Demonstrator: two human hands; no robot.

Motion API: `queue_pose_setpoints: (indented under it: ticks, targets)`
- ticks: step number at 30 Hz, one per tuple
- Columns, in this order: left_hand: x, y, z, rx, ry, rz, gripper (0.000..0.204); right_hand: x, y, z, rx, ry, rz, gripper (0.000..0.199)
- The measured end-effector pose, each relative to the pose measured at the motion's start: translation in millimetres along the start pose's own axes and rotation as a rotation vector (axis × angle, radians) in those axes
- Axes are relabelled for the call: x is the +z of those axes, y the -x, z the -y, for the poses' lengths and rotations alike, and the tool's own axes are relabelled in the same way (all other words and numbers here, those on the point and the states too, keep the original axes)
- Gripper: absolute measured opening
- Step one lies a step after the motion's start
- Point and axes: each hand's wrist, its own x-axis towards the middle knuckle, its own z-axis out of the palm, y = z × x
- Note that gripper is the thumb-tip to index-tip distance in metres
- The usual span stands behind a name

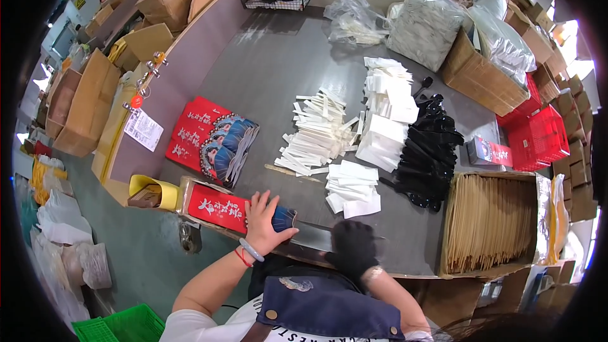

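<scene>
My bare left hand (261, 223) lies spread on the end of a red and blue printed packet (218, 205) at the table's front edge. That packet sits in a shallow cardboard tray. To its right my right hand (353, 245), in a black glove with a bare fingertip showing, rests low over the table edge beside a shiny strip (313, 237). Its fingers blend into the dark glove, so I cannot make out their pose. Beyond my left hand, a fanned stack of matching red packets (206, 139) lies flat. Small white paper packets (353, 188) are piled ahead of my right hand.
Loose white paper strips (320, 133) and black plastic spoon-like pieces (430, 152) cover the middle. A carton of tightly packed wooden sticks (491, 221) stands at right, near a red basket (538, 139). Far back are a wire basket (278, 1) and plastic bags (354, 16). Another person works at the far right.
</scene>
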Motion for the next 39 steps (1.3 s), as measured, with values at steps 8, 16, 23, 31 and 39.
queue_pose_setpoints:
  ticks: [8, 16, 23, 31, 39]
  targets:
    - [-6.5, -66.3, 12.2, 0.132, 0.315, 0.070, 0.053, 12.6, -3.9, -15.8, -0.103, -0.181, -0.531, 0.060]
    - [11.1, -123.7, 44.2, 0.436, -0.299, -0.035, 0.010, -1.3, 113.6, -190.2, 0.528, -0.094, -1.120, 0.030]
    - [-1.7, -132.2, 40.5, 0.382, -0.289, 0.203, 0.010, -16.0, 179.9, -279.2, 1.087, 0.188, -0.890, 0.037]
    - [7.5, -95.5, -25.6, 0.500, -0.162, 0.161, 0.011, -9.6, 185.4, -310.5, 1.136, 0.070, -0.840, 0.033]
    - [66.5, -75.9, -102.5, 0.411, -0.142, 0.160, 0.018, -4.5, 178.8, -302.7, 1.190, 0.171, -0.979, 0.035]
